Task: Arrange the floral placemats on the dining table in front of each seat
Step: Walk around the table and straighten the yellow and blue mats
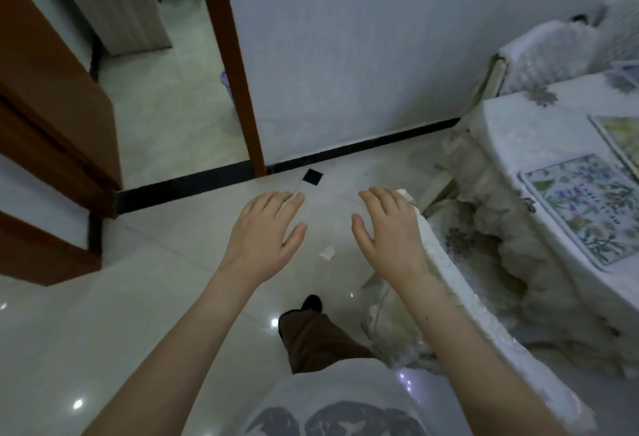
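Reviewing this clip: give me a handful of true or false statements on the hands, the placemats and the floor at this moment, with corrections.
1. Both hands are empty. True: the left hand and right hand are open, palms down, holding nothing.
2. A floral placemat lies on the dining table. True.
3. The table is bare wood. False: a white cloth covers it and hangs over its edge.
4. The right hand is pressing on the placemat. False: it is well clear of the mat, by the top of a white-covered chair back.
5. The floor is free of litter. False: a small white scrap lies on the tiles between the hands.
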A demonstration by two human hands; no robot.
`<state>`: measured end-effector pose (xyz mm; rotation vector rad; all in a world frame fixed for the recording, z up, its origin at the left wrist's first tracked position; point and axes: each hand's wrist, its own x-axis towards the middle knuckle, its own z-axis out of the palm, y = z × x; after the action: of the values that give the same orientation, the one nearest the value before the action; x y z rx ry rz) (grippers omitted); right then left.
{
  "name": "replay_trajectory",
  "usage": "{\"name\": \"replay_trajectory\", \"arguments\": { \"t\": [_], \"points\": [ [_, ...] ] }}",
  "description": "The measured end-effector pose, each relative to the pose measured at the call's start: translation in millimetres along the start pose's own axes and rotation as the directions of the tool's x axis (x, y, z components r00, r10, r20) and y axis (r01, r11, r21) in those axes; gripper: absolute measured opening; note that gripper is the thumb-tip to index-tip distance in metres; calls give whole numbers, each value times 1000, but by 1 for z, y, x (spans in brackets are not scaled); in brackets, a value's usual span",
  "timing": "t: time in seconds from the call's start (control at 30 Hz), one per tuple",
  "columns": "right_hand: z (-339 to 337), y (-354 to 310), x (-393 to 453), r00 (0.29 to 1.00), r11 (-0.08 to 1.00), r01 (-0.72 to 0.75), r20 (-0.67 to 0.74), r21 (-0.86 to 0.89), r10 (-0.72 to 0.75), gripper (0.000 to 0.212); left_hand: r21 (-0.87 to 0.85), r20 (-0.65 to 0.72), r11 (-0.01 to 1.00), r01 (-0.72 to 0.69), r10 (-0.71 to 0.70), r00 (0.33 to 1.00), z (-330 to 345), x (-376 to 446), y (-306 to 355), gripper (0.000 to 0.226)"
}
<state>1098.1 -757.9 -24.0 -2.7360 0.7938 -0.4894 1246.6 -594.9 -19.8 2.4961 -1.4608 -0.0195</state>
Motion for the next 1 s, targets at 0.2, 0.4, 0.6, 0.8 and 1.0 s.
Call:
{"name": "replay_trajectory", "arguments": {
  "t": [0.2,0.4,0.6,0.8,1.0],
  "points": [
    [22,24,85,992,989,-123,-3,-85,124,43,7,84,990,-143,142,986,11,121,-29,54],
    [20,43,176,966,960,-256,-68,-111,250,44,3,47,962,-273,272,961,2,244,-51,52],
    [34,62,238,913,908,-404,-109,-111,393,43,-93,70,901,-424,430,900,16,343,-66,50],
    [69,76,293,788,779,-616,-80,-121,610,46,-154,78,783,-603,618,783,41,439,-92,48],
    [73,82,357,628,625,-777,-188,-82,756,46,-173,52,620,-765,782,622,40,550,-91,45]
  ]
}}
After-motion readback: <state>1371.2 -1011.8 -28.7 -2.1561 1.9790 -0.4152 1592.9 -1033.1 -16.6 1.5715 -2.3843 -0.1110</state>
